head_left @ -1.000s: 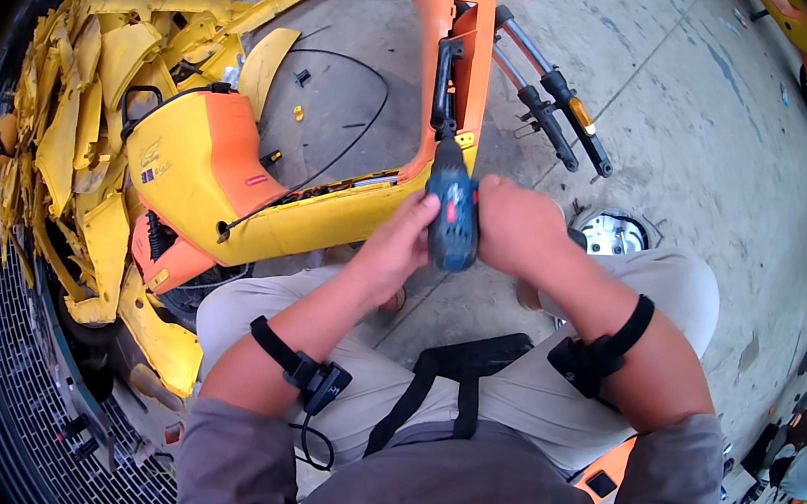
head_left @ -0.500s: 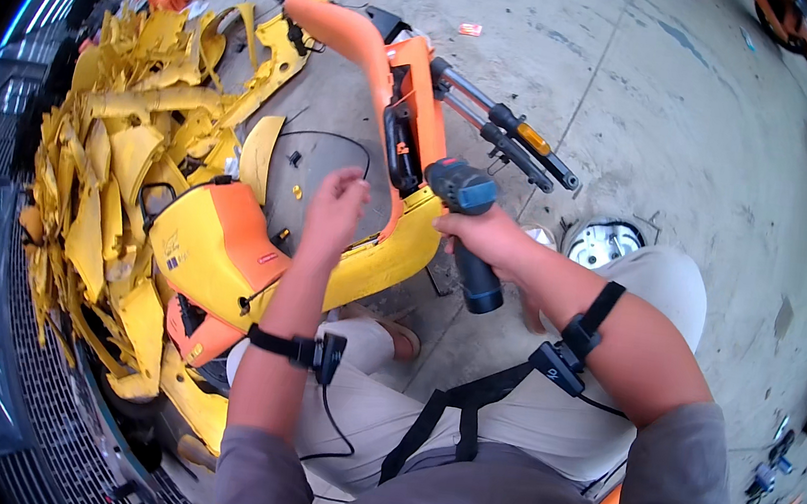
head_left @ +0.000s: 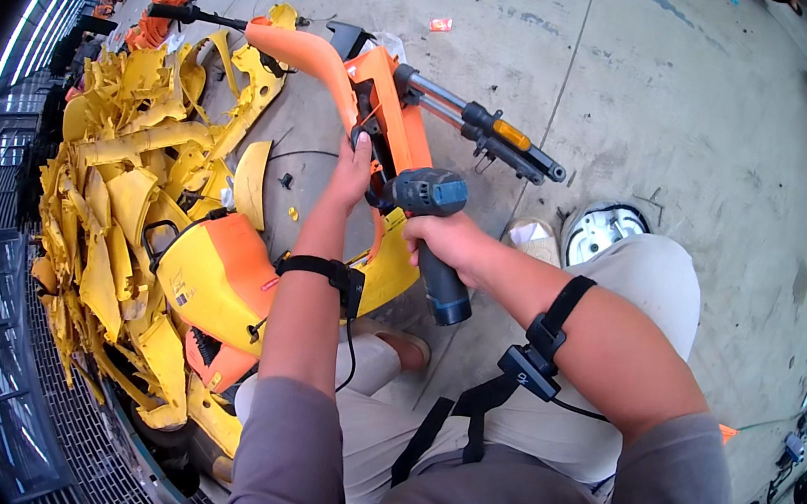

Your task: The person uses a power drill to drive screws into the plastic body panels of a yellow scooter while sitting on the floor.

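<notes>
My right hand (head_left: 450,241) is wrapped round the grip of a blue and black cordless drill (head_left: 428,192). The drill's front end points left, toward the open inner side of the scooter's orange front section (head_left: 399,121). At that opening my left hand (head_left: 349,173) is closed, thumb up, by a small dark part at the panel's edge. What its fingers hold is hidden. The scooter lies on its side, with a yellow and orange body (head_left: 221,265) below my left forearm. Its bare fork tubes (head_left: 479,125), with an amber reflector, stick out to the right.
A heap of broken yellow panels (head_left: 117,207) fills the left side, beside a metal grating (head_left: 85,425). Near my knee lies a round silver and white part (head_left: 605,232). Tools and loose parts (head_left: 798,442) lie at the far right. A red packet (head_left: 440,25) is on the concrete floor.
My left hand has moved up and forward from free air to the opening in the orange front section. The drill has shifted slightly left and down, still in my right hand. The view has shifted.
</notes>
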`<act>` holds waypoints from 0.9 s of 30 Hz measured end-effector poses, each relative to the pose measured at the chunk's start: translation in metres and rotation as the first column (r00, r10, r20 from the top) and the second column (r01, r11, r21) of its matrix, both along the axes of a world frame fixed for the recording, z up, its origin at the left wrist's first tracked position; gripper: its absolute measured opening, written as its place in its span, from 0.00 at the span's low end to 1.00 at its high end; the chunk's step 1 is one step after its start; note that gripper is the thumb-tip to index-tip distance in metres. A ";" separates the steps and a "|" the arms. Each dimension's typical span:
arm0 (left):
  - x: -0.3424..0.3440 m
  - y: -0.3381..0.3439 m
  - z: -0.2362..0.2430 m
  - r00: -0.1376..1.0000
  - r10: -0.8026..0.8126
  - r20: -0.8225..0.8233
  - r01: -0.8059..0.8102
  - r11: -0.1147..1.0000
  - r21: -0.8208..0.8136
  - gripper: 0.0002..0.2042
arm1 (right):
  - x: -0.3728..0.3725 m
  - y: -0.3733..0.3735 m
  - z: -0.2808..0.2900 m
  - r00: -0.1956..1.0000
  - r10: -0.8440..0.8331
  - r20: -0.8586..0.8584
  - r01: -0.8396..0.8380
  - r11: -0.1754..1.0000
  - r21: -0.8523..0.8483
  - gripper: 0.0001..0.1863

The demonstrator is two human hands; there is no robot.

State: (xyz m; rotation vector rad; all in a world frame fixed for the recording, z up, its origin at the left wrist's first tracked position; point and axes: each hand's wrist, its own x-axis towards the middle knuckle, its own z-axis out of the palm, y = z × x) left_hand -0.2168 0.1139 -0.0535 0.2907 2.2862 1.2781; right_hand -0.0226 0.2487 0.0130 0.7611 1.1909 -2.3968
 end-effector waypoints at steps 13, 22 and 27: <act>0.004 0.000 0.015 0.986 0.009 0.169 -0.025 0.995 0.097 0.39 | -0.018 -0.010 0.001 0.997 0.065 0.030 -0.069 0.988 0.141 0.09; 0.003 -0.001 0.012 0.991 0.036 0.133 -0.050 0.994 0.100 0.38 | -0.012 -0.020 -0.007 0.988 0.117 0.102 -0.135 0.972 0.195 0.09; 0.006 0.003 0.010 0.995 0.020 0.094 -0.027 0.997 0.074 0.35 | -0.012 -0.019 -0.007 0.989 0.030 0.148 -0.056 0.983 0.174 0.10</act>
